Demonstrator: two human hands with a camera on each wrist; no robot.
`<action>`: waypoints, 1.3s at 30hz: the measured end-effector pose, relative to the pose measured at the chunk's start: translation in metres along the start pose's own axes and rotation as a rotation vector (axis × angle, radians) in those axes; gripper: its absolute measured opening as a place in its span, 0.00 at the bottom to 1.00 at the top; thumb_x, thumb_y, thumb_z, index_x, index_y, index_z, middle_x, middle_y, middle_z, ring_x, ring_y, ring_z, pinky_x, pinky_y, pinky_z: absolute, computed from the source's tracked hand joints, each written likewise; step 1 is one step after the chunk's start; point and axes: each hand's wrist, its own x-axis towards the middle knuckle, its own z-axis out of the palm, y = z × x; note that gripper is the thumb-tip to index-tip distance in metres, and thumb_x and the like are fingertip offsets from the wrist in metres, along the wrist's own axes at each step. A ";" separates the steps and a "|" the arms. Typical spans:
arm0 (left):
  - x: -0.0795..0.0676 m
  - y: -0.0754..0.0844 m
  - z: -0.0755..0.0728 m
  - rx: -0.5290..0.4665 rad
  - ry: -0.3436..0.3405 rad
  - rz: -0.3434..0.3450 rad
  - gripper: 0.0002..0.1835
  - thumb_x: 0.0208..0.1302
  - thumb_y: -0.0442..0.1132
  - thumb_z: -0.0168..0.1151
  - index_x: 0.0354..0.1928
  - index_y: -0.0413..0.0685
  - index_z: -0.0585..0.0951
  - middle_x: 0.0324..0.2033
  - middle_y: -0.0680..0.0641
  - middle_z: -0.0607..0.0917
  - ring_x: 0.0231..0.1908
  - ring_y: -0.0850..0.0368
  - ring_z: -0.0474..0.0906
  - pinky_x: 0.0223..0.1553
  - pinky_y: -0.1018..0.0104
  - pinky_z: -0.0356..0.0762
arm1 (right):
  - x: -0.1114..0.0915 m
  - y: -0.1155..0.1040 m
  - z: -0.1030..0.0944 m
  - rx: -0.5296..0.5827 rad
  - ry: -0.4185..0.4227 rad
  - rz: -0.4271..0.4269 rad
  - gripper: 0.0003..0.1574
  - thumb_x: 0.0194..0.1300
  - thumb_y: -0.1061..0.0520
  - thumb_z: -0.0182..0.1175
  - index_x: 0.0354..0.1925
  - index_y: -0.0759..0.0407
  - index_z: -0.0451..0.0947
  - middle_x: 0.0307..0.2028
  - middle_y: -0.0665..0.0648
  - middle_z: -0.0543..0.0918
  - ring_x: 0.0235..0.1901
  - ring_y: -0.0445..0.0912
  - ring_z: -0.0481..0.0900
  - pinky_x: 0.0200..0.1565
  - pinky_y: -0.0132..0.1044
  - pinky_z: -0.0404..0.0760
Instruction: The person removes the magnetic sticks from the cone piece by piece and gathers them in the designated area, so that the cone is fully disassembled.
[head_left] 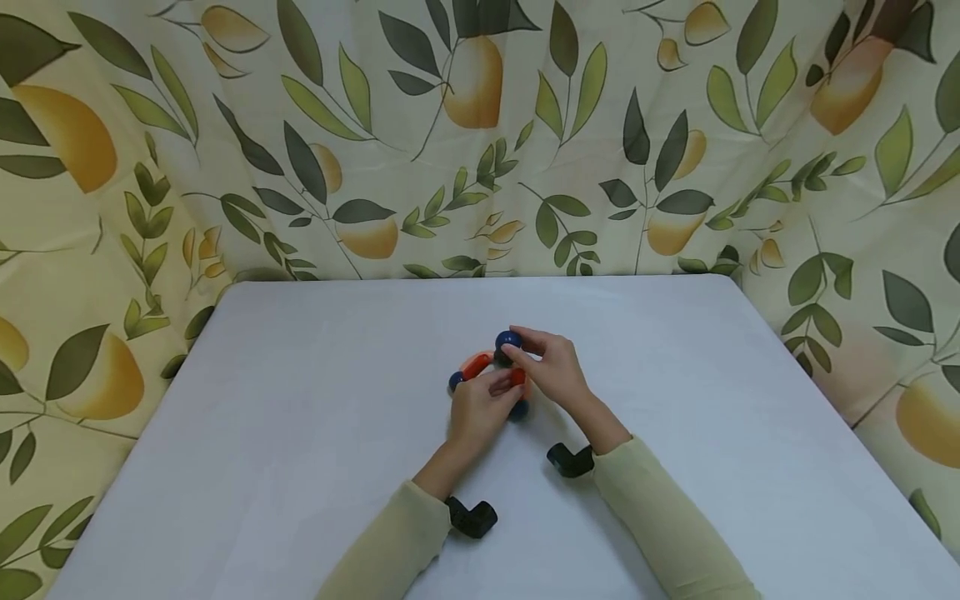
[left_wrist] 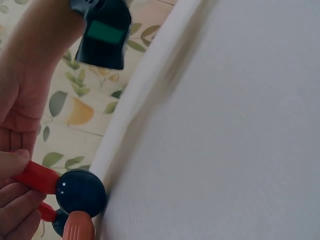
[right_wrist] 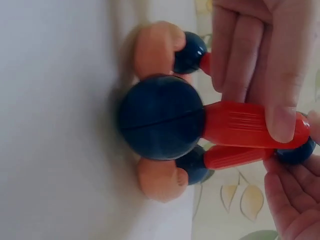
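Observation:
A small frame of blue balls, red rods and orange curved pieces stands on the white table. My left hand pinches an upright red rod between thumb and fingers. That rod rises from a large blue ball, which has orange curved pieces on both sides. Above, my right hand holds the top blue ball with thumb and fingertips. A second red rod slants up from another blue ball on the left. The joint beneath the top ball is partly hidden by fingers.
The white tabletop spreads around the frame, with its far edge against a leaf-and-fruit patterned cloth. Dark wrist cameras jut from both sleeves close to the table.

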 end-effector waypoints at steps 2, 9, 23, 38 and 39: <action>-0.001 0.000 0.001 0.004 0.003 0.005 0.13 0.56 0.35 0.66 0.44 0.38 0.83 0.36 0.46 0.85 0.36 0.62 0.82 0.34 0.76 0.76 | 0.003 0.000 0.001 0.008 -0.015 0.003 0.26 0.61 0.55 0.62 0.55 0.66 0.73 0.46 0.64 0.80 0.46 0.54 0.78 0.47 0.45 0.75; 0.002 -0.002 0.009 0.008 0.007 0.052 0.11 0.56 0.37 0.66 0.41 0.40 0.84 0.34 0.48 0.85 0.36 0.64 0.81 0.35 0.75 0.76 | 0.007 0.004 -0.003 0.038 -0.035 0.008 0.27 0.61 0.55 0.61 0.55 0.67 0.73 0.46 0.64 0.80 0.46 0.54 0.79 0.46 0.43 0.76; 0.021 -0.005 -0.011 0.080 0.282 0.481 0.13 0.50 0.34 0.70 0.39 0.37 0.84 0.34 0.46 0.86 0.35 0.56 0.82 0.33 0.69 0.78 | 0.015 0.009 -0.011 0.075 -0.064 0.011 0.25 0.61 0.56 0.61 0.53 0.68 0.74 0.45 0.64 0.81 0.41 0.52 0.81 0.43 0.40 0.78; 0.046 -0.028 -0.005 0.008 0.105 0.125 0.20 0.53 0.38 0.69 0.49 0.39 0.80 0.43 0.45 0.83 0.46 0.56 0.79 0.46 0.69 0.73 | 0.018 0.011 -0.007 0.123 -0.080 0.028 0.25 0.61 0.55 0.62 0.53 0.68 0.75 0.45 0.63 0.81 0.42 0.51 0.81 0.44 0.40 0.77; 0.047 -0.028 -0.004 0.005 0.114 0.117 0.19 0.53 0.38 0.69 0.48 0.39 0.81 0.42 0.45 0.83 0.45 0.56 0.79 0.45 0.69 0.74 | 0.018 0.011 -0.007 0.124 -0.079 0.024 0.25 0.61 0.56 0.62 0.53 0.68 0.75 0.45 0.63 0.81 0.42 0.51 0.81 0.44 0.39 0.77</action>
